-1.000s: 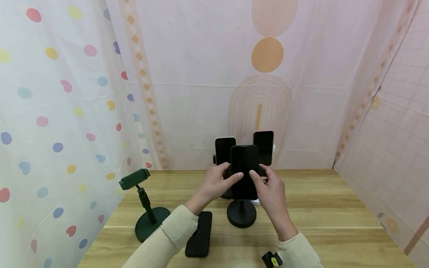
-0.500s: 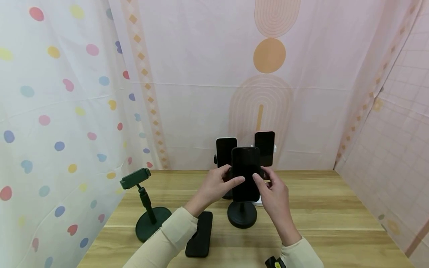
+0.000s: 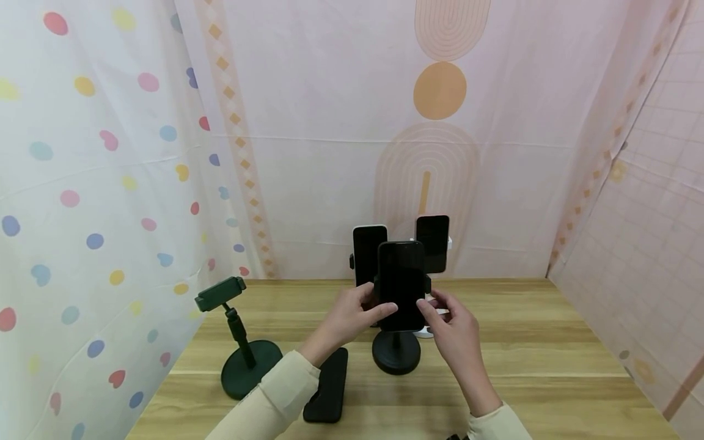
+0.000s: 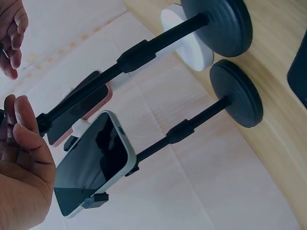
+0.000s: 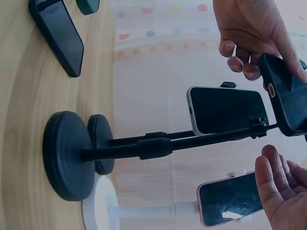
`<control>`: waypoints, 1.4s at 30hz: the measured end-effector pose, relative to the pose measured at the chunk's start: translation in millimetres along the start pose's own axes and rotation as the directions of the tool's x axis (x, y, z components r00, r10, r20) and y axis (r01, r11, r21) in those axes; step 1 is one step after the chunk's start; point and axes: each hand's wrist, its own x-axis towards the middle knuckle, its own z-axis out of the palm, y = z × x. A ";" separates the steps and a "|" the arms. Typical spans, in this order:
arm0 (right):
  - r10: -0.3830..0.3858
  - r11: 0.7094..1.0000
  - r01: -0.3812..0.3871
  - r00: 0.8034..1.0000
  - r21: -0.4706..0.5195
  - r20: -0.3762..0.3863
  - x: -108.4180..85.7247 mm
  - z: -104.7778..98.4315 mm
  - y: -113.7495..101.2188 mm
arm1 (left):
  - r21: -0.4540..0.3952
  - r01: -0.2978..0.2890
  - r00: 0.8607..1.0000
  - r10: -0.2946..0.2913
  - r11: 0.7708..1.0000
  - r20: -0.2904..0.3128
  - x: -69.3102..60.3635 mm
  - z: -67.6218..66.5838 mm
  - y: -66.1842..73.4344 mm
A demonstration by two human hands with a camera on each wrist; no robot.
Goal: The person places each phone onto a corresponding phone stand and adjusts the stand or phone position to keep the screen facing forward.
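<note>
A black phone stands upright in the clamp of a black round-based stand. My left hand is at its left edge, its thumb over the screen side and its fingers partly hidden behind. Beside the lower right edge is my right hand, its thumb close to the phone. From the right wrist, the right hand shows loose fingers apart from the phone. The left hand's fingers look loosely bent near the stand's pole in the left wrist view.
Two more phones sit in stands behind: a white-edged phone and a pink-edged phone on a white stand. At left is a green phone stand. A black phone lies on the wooden table, partly behind the left sleeve.
Both hands have slid down along the phone's sides, and the right hand has shifted slightly outward. The clamp's side arms have come into sight. The phone stays in the stand.
</note>
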 end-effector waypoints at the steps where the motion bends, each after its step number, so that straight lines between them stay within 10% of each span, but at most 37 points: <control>1: 0.002 1.000 -0.002 1.000 0.000 0.003 -0.4 -0.1 1.9 | 0.004 0.001 1.000 -0.001 1.000 0.004 -1.3 0.0 -1.1; 14: 0.055 0.998 -0.055 0.998 -0.040 0.011 -5.4 -7.8 28.1 | 0.002 -0.011 0.998 0.011 1.000 0.056 -18.3 2.0 -20.9; 23: 0.037 0.968 -0.028 0.999 -0.248 0.030 -2.9 -12.9 43.9 | -0.037 0.007 0.994 -0.003 0.999 0.105 -28.8 2.3 -33.8; 33: 0.051 0.821 0.056 0.984 -0.568 0.171 -8.5 -16.1 61.6 | 0.174 0.066 0.983 -0.094 0.983 0.155 -40.9 -8.0 -64.8; 42: 0.075 0.669 0.117 0.972 -0.734 0.223 -13.1 -15.8 72.1 | 0.531 0.150 0.959 -0.254 0.834 0.127 -52.2 -17.3 -73.5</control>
